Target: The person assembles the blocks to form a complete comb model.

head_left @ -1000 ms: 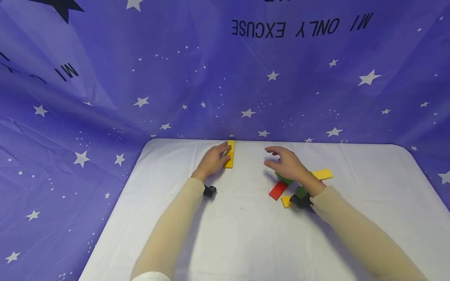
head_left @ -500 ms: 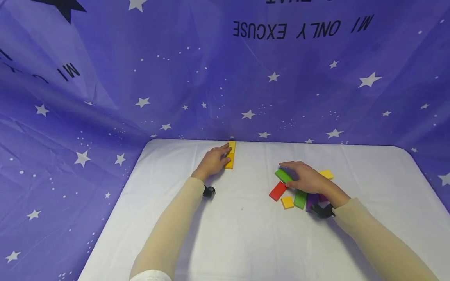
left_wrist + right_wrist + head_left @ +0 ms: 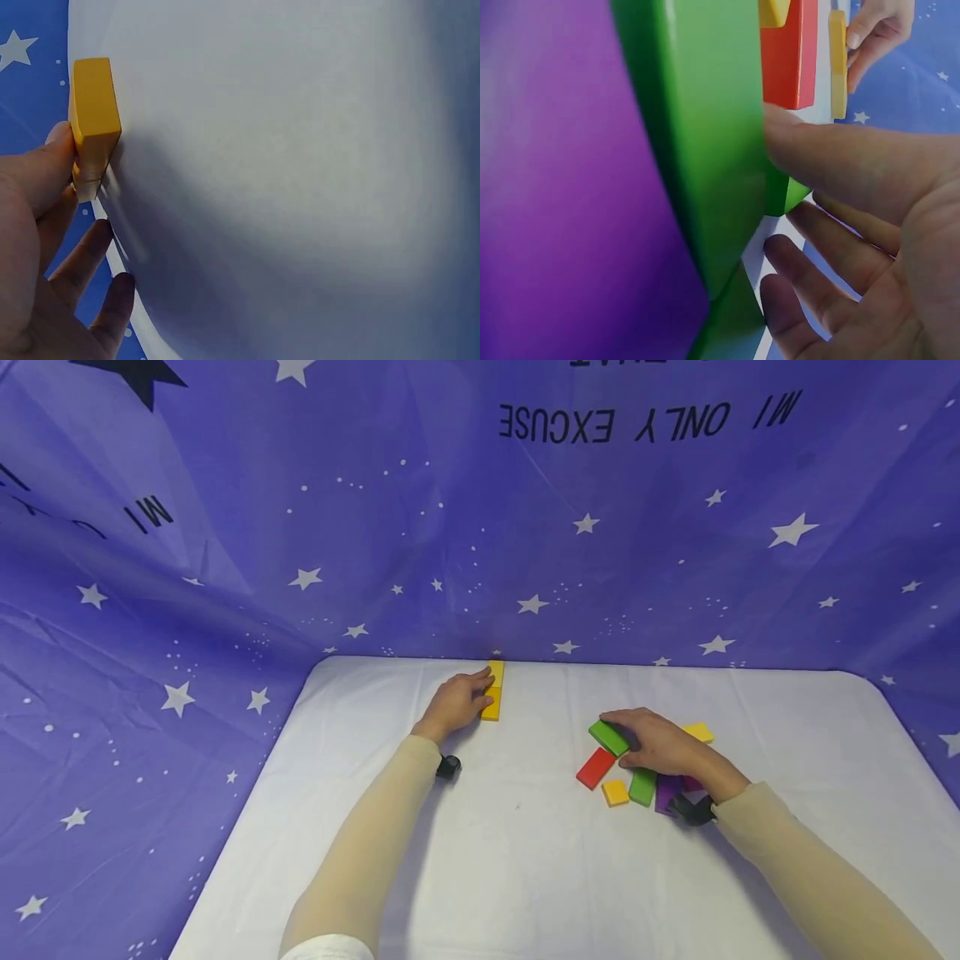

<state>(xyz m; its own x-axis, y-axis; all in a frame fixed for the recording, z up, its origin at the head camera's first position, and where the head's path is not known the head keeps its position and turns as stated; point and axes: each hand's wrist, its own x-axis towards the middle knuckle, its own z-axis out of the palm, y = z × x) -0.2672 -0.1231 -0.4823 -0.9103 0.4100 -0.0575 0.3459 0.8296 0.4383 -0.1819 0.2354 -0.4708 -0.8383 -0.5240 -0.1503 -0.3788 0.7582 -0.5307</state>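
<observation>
Two yellow blocks lie end to end near the far edge of the white table. My left hand rests against their left side, thumb on the nearer block and a fingertip by the farther one. In the left wrist view the near yellow block stands beside my thumb. My right hand curls about a green block, index finger at its far end and thumb at its near end. In the right wrist view, a larger-looking near green block partly hides this green block.
Around my right hand lie a red block, a small yellow-orange square block, another green block, a purple block and a yellow block. A starry purple curtain hangs behind the white table.
My right hand has moved right and nearer from above the table's middle, coming down at the green block, its thumb and index finger now about it. My left hand has stayed at the yellow blocks.
</observation>
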